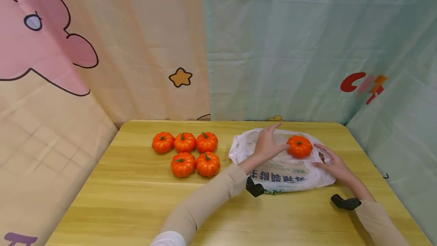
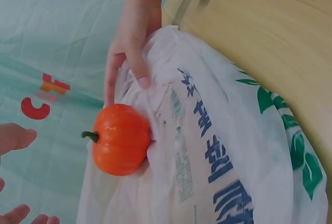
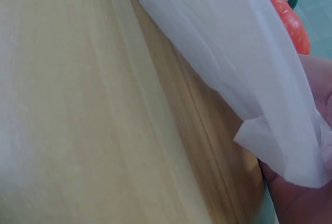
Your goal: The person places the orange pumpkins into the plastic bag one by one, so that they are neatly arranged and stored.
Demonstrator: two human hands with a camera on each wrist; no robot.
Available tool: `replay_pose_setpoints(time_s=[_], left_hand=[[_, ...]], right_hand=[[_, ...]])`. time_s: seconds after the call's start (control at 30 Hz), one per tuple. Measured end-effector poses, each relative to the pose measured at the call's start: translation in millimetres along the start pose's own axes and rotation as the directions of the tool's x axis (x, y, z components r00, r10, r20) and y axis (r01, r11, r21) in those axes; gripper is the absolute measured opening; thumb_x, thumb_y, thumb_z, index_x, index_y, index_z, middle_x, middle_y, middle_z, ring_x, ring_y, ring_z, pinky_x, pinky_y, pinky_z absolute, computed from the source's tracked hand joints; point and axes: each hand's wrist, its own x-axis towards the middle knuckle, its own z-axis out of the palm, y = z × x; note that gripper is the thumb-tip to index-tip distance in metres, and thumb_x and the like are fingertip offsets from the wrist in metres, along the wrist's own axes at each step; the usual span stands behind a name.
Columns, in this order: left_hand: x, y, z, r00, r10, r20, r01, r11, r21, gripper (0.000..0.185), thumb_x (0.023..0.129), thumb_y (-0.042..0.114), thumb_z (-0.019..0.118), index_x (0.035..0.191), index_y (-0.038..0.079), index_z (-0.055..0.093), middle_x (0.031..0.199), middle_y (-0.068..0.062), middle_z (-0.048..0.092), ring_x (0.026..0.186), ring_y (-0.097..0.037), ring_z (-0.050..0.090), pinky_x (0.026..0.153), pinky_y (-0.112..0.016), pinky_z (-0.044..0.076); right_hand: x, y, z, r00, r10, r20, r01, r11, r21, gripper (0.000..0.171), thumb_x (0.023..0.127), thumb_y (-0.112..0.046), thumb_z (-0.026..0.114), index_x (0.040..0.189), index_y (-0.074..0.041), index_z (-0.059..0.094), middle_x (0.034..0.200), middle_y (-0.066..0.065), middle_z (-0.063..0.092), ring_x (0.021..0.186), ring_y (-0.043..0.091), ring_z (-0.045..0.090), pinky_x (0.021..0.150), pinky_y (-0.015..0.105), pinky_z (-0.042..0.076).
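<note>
A white plastic bag (image 1: 273, 168) with dark blue lettering and a green leaf print lies on the table. On top of it sits a small orange pumpkin (image 1: 299, 147) with a green stem. My left hand (image 1: 267, 145) hovers over the bag left of this pumpkin, fingers spread, holding nothing. At the bag's right end is my right hand (image 1: 336, 166), its thumb and forefinger apart beside the pumpkin and touching the plastic. In the right wrist view, a fold of the bag (image 3: 223, 42) drapes across that hand and hides part of it.
Several more orange pumpkins (image 1: 184, 142) stand in two rows on the left half of the wooden table (image 1: 136, 204). Printed curtains (image 1: 153, 48) hang behind the table and along its sides. Black devices (image 1: 345, 202) are strapped at both wrists.
</note>
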Motion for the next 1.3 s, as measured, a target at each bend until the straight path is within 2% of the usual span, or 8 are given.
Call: replay_pose_setpoints(time_s=[0.13,0.23,0.47,0.63,0.8,1.07,1.3], left_hand=[[-4.0,-1.1,-12.8,0.999,0.023,-0.035,-0.024,1.0,-0.013,0.073,0.078,0.024,0.079,0.143,0.024,0.045,0.144,0.0,0.05,0.131,-0.024,0.046,0.104,-0.041,0.043],[-6.8,-3.1,-23.4,0.998,0.033,-0.056,-0.035,0.999,-0.032,0.072,0.078,0.024,0.079,0.142,0.023,0.046,0.144,-0.001,0.05,0.131,-0.024,0.046,0.103,-0.041,0.044],[-15.2,-8.5,-49.0,0.995,0.066,-0.079,-0.071,0.996,-0.06,0.071,0.079,0.022,0.078,0.142,0.022,0.046,0.142,-0.003,0.049,0.126,-0.024,0.05,0.097,-0.041,0.048],[-24.5,-15.0,-68.5,0.984,0.098,-0.146,-0.109,0.992,-0.07,0.069,0.079,0.021,0.078,0.141,0.02,0.047,0.138,-0.004,0.052,0.118,-0.024,0.053,0.092,-0.039,0.05],[-36.7,-22.4,-88.8,0.975,0.101,-0.198,-0.124,0.987,-0.105,0.069,0.077,0.017,0.078,0.14,0.019,0.048,0.138,-0.006,0.052,0.118,-0.026,0.053,0.091,-0.041,0.051],[-53.3,-37.9,-117.6,0.969,0.058,-0.239,-0.088,0.989,-0.12,0.069,0.077,0.014,0.079,0.139,0.017,0.049,0.138,-0.008,0.051,0.118,-0.029,0.051,0.091,-0.047,0.05],[-68.4,-52.3,-138.7,0.956,0.032,-0.292,-0.061,0.994,-0.093,0.068,0.076,0.015,0.079,0.137,0.02,0.051,0.138,-0.006,0.052,0.116,-0.029,0.052,0.091,-0.048,0.049]], right_hand=[[0,1,0,1.0,0.014,0.008,-0.014,1.0,-0.007,0.072,0.087,-0.01,0.069,0.146,0.001,0.029,0.148,0.037,0.022,0.13,0.054,0.021,0.1,0.076,0.014],[0,1,-1,1.0,0.018,0.011,-0.018,1.0,0.001,0.073,0.087,-0.01,0.069,0.146,0.001,0.029,0.149,0.037,0.021,0.133,0.058,0.016,0.101,0.078,0.01],[-1,0,-2,1.0,0.017,0.005,-0.017,1.0,0.011,0.072,0.088,-0.01,0.068,0.147,0.0,0.029,0.15,0.038,0.018,0.133,0.058,0.013,0.102,0.078,0.007],[-1,0,-2,1.0,0.005,0.007,-0.005,1.0,0.011,0.071,0.088,-0.01,0.067,0.146,0.001,0.029,0.15,0.037,0.018,0.134,0.058,0.012,0.102,0.077,0.006],[-1,-1,0,1.0,0.006,0.011,-0.006,1.0,0.013,0.071,0.088,-0.01,0.068,0.146,0.001,0.029,0.15,0.037,0.018,0.134,0.058,0.011,0.102,0.077,0.006],[0,0,0,0.997,0.061,0.035,-0.061,0.998,0.002,0.074,0.089,-0.016,0.067,0.148,0.0,0.026,0.151,0.036,0.015,0.136,0.058,0.009,0.102,0.077,0.004],[1,1,-1,0.996,0.076,0.05,-0.076,0.997,0.005,0.074,0.09,-0.019,0.066,0.149,-0.001,0.024,0.152,0.036,0.012,0.136,0.058,0.007,0.102,0.078,0.002]])
